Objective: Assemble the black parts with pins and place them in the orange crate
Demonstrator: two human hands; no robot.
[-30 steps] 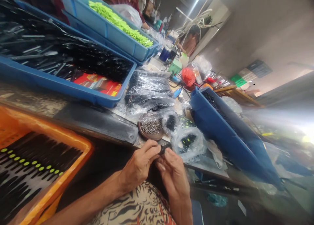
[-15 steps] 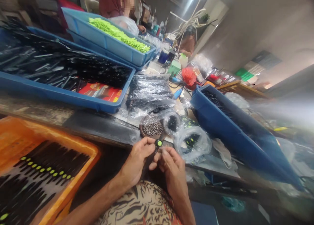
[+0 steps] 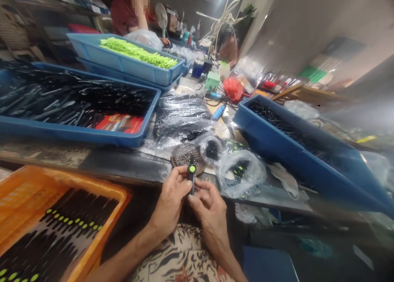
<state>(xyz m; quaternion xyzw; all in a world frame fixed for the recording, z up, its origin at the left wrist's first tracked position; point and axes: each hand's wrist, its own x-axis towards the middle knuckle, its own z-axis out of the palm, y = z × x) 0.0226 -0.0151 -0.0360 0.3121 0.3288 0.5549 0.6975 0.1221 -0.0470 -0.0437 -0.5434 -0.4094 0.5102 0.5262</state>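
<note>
Between both hands, above my lap, is a slim black piece with a round lime-green cap [image 3: 192, 169], standing roughly upright. My left hand [image 3: 172, 198] pinches it just below the cap with thumb and fingers. My right hand [image 3: 209, 204] closes on its lower end from the other side. Just beyond the fingertips sits a round dish of small metal pins or screws [image 3: 181, 158]. To its right, an open clear plastic bag [image 3: 226, 187] holds black and green pieces. Similar black pieces with green dots [image 3: 75, 221] lie in rows inside the orange crate [image 3: 120, 204] at lower left.
A blue tray of black parts [image 3: 129, 139] stands at left, with a light-blue tray [image 3: 123, 54] of green parts behind. Another blue bin [image 3: 277, 138] is at right. A plastic-wrapped bundle [image 3: 181, 113] lies mid-bench. Two people sit farther back.
The black piece has turned from slanted to nearly upright, its green cap now facing me. My right hand's fingers have closed in on its lower end. The whole view has shifted slightly.
</note>
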